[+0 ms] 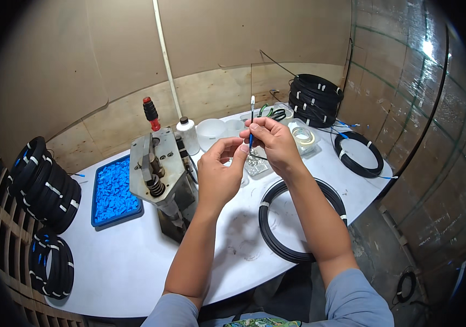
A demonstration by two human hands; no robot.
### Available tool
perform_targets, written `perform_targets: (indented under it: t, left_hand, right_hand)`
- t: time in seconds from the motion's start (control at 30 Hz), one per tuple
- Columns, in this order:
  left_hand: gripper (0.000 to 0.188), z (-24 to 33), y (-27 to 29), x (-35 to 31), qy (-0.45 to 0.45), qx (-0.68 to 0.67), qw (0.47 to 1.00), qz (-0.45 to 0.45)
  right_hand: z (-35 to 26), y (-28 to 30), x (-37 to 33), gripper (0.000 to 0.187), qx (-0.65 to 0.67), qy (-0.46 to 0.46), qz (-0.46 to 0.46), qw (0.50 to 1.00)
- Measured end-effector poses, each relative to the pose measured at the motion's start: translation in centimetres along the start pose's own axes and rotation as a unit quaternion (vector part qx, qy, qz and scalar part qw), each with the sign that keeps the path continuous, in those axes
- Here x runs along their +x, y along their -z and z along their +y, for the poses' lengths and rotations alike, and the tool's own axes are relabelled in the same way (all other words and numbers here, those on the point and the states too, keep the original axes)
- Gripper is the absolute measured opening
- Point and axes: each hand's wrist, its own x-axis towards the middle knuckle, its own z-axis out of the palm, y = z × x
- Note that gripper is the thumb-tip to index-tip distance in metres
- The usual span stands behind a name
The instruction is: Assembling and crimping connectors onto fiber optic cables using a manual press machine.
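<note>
Both hands are raised over the middle of the table, close together with fingertips almost meeting. My right hand [276, 143] is closed around a thin black cable [252, 113], which stands upright above the fingers and has a white piece at its top. Between my hands a small blue sleeve [251, 140] shows on the cable. My left hand [223, 169] pinches at this blue sleeve with thumb and forefinger. Below my right forearm lies a coil of black cable [268, 231] bound with white ties. Behind the hands sits a clear box of small shiny metal parts [256, 164].
Left of my hands stands a metal press [159, 163], beside a blue tray [117, 222] of blue sleeves. A white bottle [187, 136], white bowl [211, 134], tape roll [302, 135] and green-handled pliers [277, 114] are behind. Stacked black coils [315, 101] [47, 188] flank the table.
</note>
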Motion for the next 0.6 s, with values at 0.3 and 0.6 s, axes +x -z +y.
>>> perform_targets:
  t: [0.3, 0.6]
  left_hand:
    - [0.022, -2.4, -0.5, 0.9, -0.017, 0.037, 0.999, 0.026]
    - [0.017, -3.7, -1.1, 0.8, 0.006, 0.078, 0.997, 0.015]
  right_hand:
    - [0.1, -0.9, 1.4, 0.019, 0.057, -0.012, -0.016, 0.998]
    - [1.0, 0.1, 0.7, 0.018, 0.016, -0.035, -0.007, 0.999]
